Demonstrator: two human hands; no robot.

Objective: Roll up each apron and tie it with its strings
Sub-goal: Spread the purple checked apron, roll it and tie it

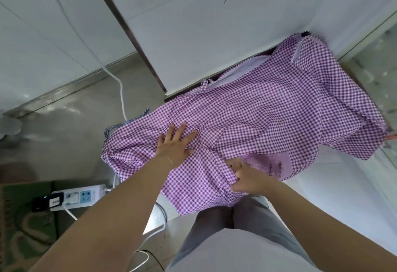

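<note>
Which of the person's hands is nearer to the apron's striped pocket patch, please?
The right hand grips cloth right beside the pocket patch; the left hand lies flat on the apron, farther off.

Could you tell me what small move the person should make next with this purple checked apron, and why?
Probably fold the near edge over to start the roll. The apron lies spread and wrinkled, not yet rolled; the left hand presses it flat with straight fingers, while the right hand already pinches the near edge beside the pocket.
</note>
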